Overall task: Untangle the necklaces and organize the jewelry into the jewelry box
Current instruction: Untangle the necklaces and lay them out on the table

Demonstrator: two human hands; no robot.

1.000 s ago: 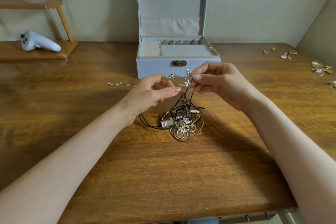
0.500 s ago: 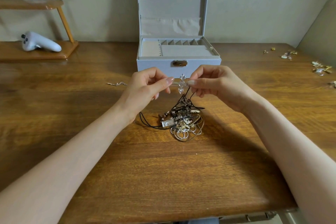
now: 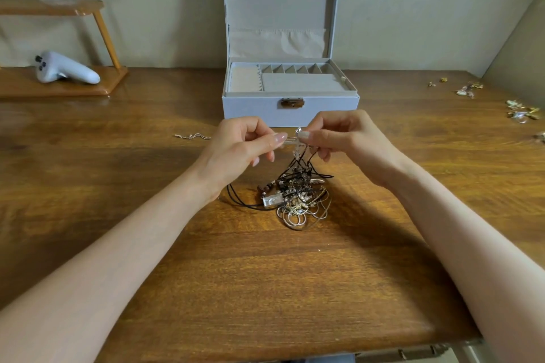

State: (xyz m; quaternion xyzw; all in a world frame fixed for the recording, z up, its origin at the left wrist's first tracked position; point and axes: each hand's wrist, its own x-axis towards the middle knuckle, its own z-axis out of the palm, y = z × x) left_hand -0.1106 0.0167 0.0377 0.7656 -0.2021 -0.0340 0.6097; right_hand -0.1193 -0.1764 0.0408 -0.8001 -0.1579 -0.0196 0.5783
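Wood-grain tabletop, glossy brown, ran to a plain pale wall. Tangle of necklaces lay at the table's middle: black cords, thin silver loops, gold-toned links, a rectangular silver tag and a few dark beads. Which strand belonged to which could not be told. Several cords rose from the heap to the hands.

Left hand and right hand were raised just above it. Each pinched, thumb to forefinger, one end of a short silver piece; its form was blurred and partly hidden by the fingers.

Beyond the hands stood the jewelry box, pale grey, lid upright, beige lining with hooks, a gathered pocket and small compartments.

A thin loose chain lay beside the left hand, one end hidden behind it. Small gold and pearly pieces were scattered at the far right, some cut off by the frame. A white controller rested on a wooden shelf at the left.
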